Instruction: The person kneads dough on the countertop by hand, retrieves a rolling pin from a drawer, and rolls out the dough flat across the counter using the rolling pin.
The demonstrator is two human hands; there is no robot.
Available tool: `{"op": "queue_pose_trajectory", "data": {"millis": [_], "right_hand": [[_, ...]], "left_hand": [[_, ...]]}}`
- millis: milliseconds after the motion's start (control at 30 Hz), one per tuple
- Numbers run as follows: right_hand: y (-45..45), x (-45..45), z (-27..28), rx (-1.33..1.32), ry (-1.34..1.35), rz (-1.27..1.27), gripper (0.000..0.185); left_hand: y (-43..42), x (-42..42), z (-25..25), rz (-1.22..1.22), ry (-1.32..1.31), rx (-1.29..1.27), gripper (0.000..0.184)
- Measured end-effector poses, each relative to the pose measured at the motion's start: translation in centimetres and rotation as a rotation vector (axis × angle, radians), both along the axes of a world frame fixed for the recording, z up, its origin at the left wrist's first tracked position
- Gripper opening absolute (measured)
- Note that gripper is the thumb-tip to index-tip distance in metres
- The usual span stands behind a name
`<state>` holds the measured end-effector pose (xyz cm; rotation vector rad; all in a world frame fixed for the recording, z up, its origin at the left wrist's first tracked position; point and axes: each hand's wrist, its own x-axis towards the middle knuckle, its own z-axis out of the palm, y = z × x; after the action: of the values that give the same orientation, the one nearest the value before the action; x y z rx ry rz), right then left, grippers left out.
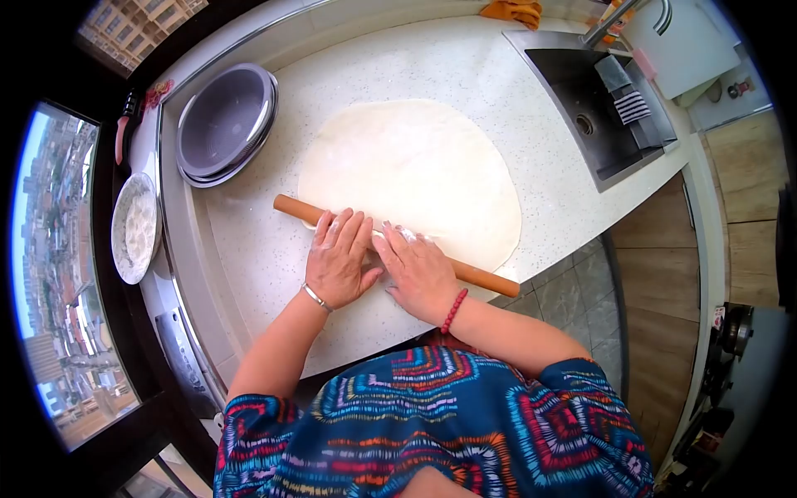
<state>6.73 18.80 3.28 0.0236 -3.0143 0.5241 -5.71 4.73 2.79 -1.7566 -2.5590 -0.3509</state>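
In the head view, two bare hands rest on one long, round, orange-brown wooden rolling pin (486,278) at the centre of the frame. The left hand (335,259), with one silver-coloured bracelet (315,297) at the wrist, and the right hand (423,278), with one red beaded bracelet (453,311), lie side by side, fingers outstretched across the pin instead of wrapped round it.

One large, thin, cream-white sheet of dough (407,166) covers the upper middle of the frame, lying on a speckled white countertop (481,75). It is roughly round, smooth and flat, with a clean curved edge; the pin crosses its lower part at a slant, and the hands hide some of that edge.

At the upper left sits one stack of round grey bowls (220,124), at least two by the rims; the exact number is unclear. Left of centre is one shallow white dish (122,264) holding white, lumpy contents. At the upper right are one dark rectangular sink (564,124), one metal faucet (598,35) and one orange cloth (512,12).
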Motion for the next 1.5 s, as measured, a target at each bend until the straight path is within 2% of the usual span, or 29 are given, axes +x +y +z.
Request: {"op": "queue_pose_trajectory", "data": {"millis": [133,200,267,333,367,467,567,633,667,733,833,900,1067,1133,1167,1267,1300,1367,1400,1433,1500], "right_hand": [[2.5,-2.3,0.3,0.111,-0.054,-0.165,0.057],[4.8,-4.5,-1.3,0.189,0.093,-0.263,0.056],[5.2,-4.8,-0.8,0.185,0.153,-0.31,0.059],[3.9,-4.2,2.2,0.012,-0.355,-0.067,0.067],[2.3,-1.5,-1.8,0.086,-0.081,0.001,0.072],[-0.2,0.9,-0.9,-0.07,-0.049,0.041,0.071],[1.0,0.2,-1.0,0.072,-0.075,0.041,0.069],[3.4,-2.3,-0.3,0.181,-0.035,-0.15,0.068],[3.2,-2.6,0.0,0.181,-0.039,-0.146,0.068],[2.9,-2.8,0.7,0.119,-0.213,-0.044,0.069],[-1.0,1.6,-1.4,-0.024,-0.09,0.097,0.069],[-1.7,2.4,-1.3,0.044,-0.035,0.135,0.067],[2.1,-2.1,1.1,0.133,-0.157,0.003,0.067],[2.3,-2.6,1.9,0.051,-0.423,0.073,0.066],[1.8,-1.9,1.4,0.051,-0.418,0.078,0.066],[-1.2,1.7,-0.7,-0.046,0.026,0.144,0.062],[-0.7,1.5,-0.9,-0.047,0.019,0.142,0.062],[1.4,-0.3,-0.6,0.085,-0.201,0.037,0.06],[2.9,-1.7,1.2,0.086,-0.275,-0.063,0.06],[4.0,-1.6,-0.3,0.083,-0.125,-0.22,0.061],[3.2,-0.5,0.4,0.101,0.026,-0.222,0.061]], "left_hand": [[3.6,-2.0,-0.4,0.045,0.002,0.021,0.078],[6.3,-3.4,-0.4,0.084,-0.006,0.056,0.079],[7.8,-4.0,-0.3,-0.005,0.022,0.019,0.086],[4.6,-1.7,0.8,-0.019,-0.052,-0.078,0.09],[2.8,-0.3,1.2,-0.031,-0.112,-0.175,0.094],[-1.1,3.5,1.1,0.014,-0.089,-0.073,0.099],[1.8,2.0,-0.3,0.04,-0.058,-0.006,0.094],[4.8,0.0,-0.6,0.045,-0.064,0.034,0.093],[5.7,-0.7,-0.1,0.053,-0.054,-0.01,0.093],[4.8,0.5,1.9,0.047,-0.106,-0.149,0.093],[-1.4,4.4,0.5,0.083,-0.092,-0.044,0.09],[-1.4,4.6,0.3,0.101,-0.082,-0.039,0.091],[3.7,0.7,0.4,0.051,-0.084,-0.019,0.096],[2.5,1.7,0.5,0.046,-0.103,-0.033,0.096],[1.4,2.0,0.6,0.033,-0.104,-0.054,0.097],[-1.1,3.2,0.0,0.01,-0.07,-0.006,0.099],[-1.1,3.5,0.1,-0.002,-0.06,0.009,0.1],[2.4,1.1,-0.2,-0.006,-0.087,-0.036,0.1],[4.9,-0.5,-0.1,-0.026,-0.065,-0.081,0.098],[6.4,-1.9,0.1,-0.048,-0.038,-0.128,0.097],[6.5,-3.5,1.6,0.038,0.014,-0.082,0.093]]}}
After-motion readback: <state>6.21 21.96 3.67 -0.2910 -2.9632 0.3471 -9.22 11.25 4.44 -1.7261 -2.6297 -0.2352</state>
